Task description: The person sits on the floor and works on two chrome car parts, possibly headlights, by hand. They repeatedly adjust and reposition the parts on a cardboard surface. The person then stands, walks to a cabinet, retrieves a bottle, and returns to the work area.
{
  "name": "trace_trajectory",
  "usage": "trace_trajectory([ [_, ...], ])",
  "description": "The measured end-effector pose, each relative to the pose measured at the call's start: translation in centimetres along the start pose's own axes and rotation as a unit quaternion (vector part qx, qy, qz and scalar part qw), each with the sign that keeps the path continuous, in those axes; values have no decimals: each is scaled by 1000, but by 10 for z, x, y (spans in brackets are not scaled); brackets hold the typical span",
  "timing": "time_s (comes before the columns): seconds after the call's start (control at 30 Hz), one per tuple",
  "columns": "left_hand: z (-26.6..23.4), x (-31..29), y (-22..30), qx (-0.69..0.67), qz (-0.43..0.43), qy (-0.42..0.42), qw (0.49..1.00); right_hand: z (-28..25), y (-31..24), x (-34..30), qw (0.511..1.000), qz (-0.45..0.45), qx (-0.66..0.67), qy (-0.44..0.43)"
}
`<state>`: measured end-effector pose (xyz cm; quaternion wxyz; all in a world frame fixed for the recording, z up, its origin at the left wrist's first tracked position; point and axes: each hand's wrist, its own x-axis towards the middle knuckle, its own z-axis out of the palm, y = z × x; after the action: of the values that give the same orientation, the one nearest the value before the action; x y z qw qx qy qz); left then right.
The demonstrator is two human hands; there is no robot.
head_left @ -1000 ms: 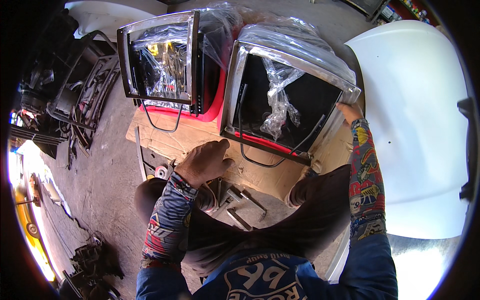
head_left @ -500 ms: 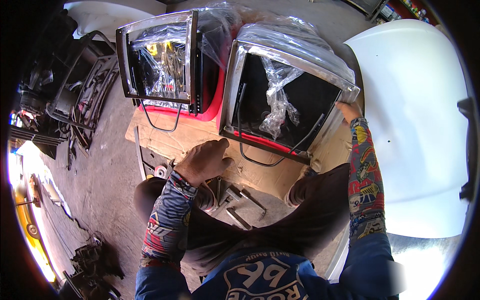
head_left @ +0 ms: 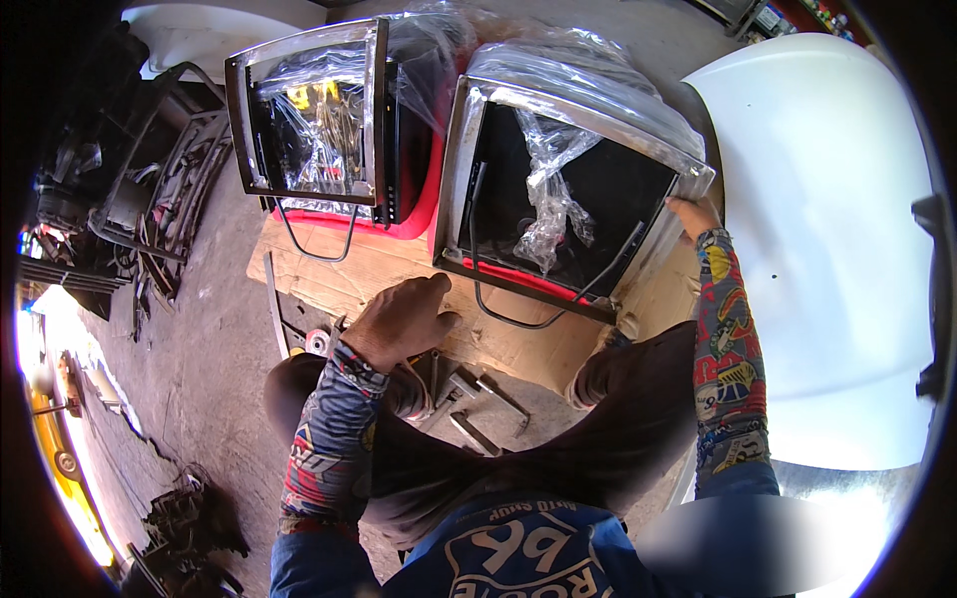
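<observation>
At the right side of a bare metal frame (head_left: 588, 112), my right hand (head_left: 695, 216) is closed on the corner-side edge. This frame lies over a black, red-edged base that looks like an upturned seat (head_left: 533, 275), part-wrapped in clear plastic (head_left: 543, 199). A bent black bar (head_left: 518, 323) sticks out at its near side. My left hand (head_left: 399, 321) hovers above my left leg, apart from the frame, fingers loosely bent, thumb held away and nothing visible between. Left of it stands a second similar seat with a metal frame (head_left: 374, 110) and plastic on it.
Flattened cardboard (head_left: 399, 264) lies beneath both seats. Metal brackets (head_left: 498, 401) and a disc-like tool (head_left: 317, 342) lie on the floor by my feet. A large white panel (head_left: 817, 239) fills the right side. Scrap metal (head_left: 164, 214) is piled at the left.
</observation>
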<state>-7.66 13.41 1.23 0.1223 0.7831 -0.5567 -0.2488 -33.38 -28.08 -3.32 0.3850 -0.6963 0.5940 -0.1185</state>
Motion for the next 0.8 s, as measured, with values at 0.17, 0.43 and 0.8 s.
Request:
trace_trajectory([
  [0.17, 2, -1, -2, -7, 6, 8, 1000, -2, 2, 5, 1000, 17, -11, -11],
  [0.43, -1, 0, 0, -3, 7, 4, 1000, -2, -7, -3, 1000, 25, -16, 6],
  [0.8, 2, -1, -3, -2, 12, 7, 1000, -3, -1, 4, 1000, 4, -30, 5],
])
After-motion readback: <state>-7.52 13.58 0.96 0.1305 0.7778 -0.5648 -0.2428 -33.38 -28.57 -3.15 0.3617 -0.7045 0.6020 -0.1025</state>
